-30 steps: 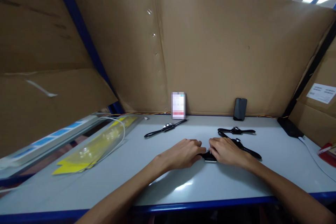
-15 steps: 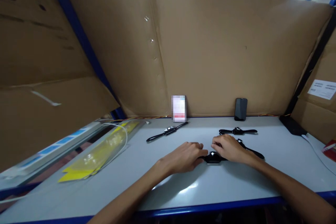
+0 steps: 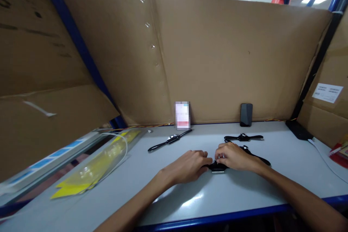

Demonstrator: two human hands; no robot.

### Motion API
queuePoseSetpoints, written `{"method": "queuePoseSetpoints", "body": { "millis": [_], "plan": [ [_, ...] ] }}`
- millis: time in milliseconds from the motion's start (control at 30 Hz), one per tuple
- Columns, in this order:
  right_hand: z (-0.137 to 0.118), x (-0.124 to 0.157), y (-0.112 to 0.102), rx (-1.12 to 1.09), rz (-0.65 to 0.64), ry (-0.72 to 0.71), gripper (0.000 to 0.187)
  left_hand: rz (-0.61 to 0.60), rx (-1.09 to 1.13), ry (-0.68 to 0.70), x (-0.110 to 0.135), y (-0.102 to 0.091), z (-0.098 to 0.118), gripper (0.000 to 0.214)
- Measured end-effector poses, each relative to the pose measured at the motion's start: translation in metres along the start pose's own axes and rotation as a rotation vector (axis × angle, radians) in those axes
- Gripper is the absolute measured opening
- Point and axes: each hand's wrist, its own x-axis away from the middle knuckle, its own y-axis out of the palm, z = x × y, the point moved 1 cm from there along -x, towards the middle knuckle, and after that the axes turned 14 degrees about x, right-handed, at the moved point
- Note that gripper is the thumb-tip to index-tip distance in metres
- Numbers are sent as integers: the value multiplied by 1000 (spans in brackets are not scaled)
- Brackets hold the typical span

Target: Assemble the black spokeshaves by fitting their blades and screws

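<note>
A black spokeshave [image 3: 217, 167] lies near the front of the table between my hands, its bright blade edge toward me. My left hand [image 3: 190, 165] is closed around its left handle. The fingers of my right hand [image 3: 231, 156] are pinched at the small screw parts on top of its middle, and that hand hides its right handle. Just behind my right hand lies a second spokeshave [image 3: 261, 159], partly covered. Another spokeshave [image 3: 243, 137] rests farther back, and one more spokeshave [image 3: 171, 140] lies at an angle on the left.
A phone with a lit screen [image 3: 182, 116] and a dark phone [image 3: 246, 115] lean against the cardboard wall [image 3: 212, 54]. At left are a power strip [image 3: 51, 161] and a plastic bag with yellow card [image 3: 92, 166]. A black flat device [image 3: 299, 130] with a white cable sits at right.
My right fingers have come down onto the top middle of the spokeshave and closed there. My left hand keeps its hold. The whole view has shifted slightly.
</note>
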Motion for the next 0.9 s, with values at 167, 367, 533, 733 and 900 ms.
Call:
{"method": "queuePoseSetpoints", "body": {
  "millis": [167,367,533,733,900],
  "plan": [
    [-2,1,0,-31,8,-5,18,-8,-9,-4,0,-1,0,14],
    [7,-6,12,-410,-54,148,12,-9,8,-12,0,-1,1,14],
    [21,-14,26,-623,-143,207,7,-8,4,-12,0,1,0,14],
    [4,-5,8,-245,-82,157,7,26,37,11,0,2,-2,16],
    [-23,7,-8,294,-136,150,22,41,45,25,0,2,-2,17]
  ]
}}
